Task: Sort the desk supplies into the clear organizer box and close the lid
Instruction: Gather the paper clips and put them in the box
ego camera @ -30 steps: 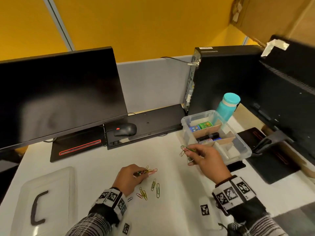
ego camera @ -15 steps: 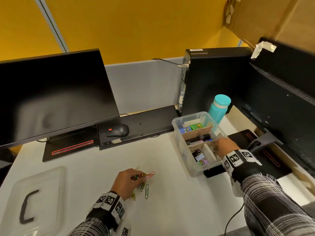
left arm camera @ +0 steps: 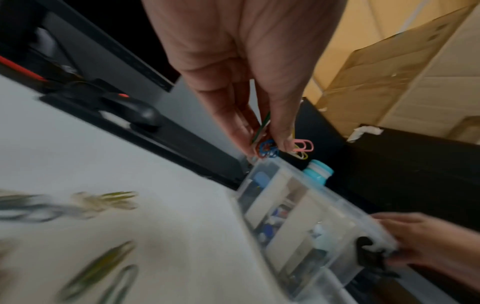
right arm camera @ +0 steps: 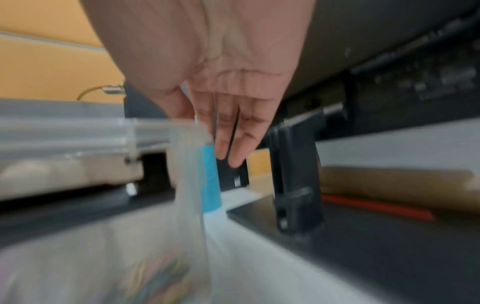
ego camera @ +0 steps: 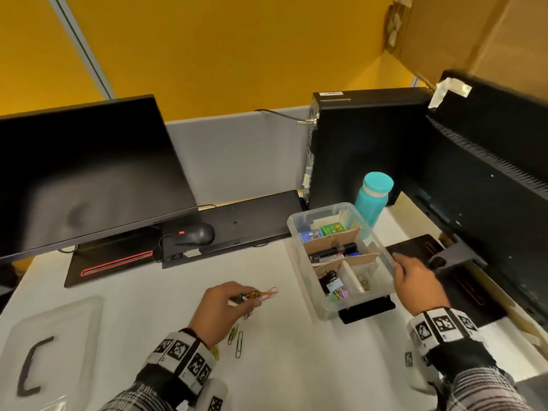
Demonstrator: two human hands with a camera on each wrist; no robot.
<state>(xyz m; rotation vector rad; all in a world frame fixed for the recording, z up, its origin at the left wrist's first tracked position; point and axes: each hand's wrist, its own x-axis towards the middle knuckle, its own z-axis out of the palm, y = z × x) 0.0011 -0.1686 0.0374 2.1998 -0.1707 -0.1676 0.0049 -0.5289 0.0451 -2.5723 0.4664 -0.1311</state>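
The clear organizer box stands lidless at the desk's right, split by cardboard dividers. It holds markers, small coloured boxes, binder clips and a few paper clips. My left hand pinches a bunch of coloured paper clips just above the desk, left of the box. The left wrist view shows these paper clips between finger and thumb. Loose paper clips lie on the desk below that hand. My right hand is at the box's right wall, its fingers straight and holding nothing.
The clear lid with a black handle lies at the desk's left front. A monitor, mouse and keyboard stand behind. A teal bottle and a black computer case are behind the box, a monitor stand base to its right.
My right hand carried paper clips into the box, let them go and drew back to the box's right side. My left hand has stayed over the pile, gathering clips.
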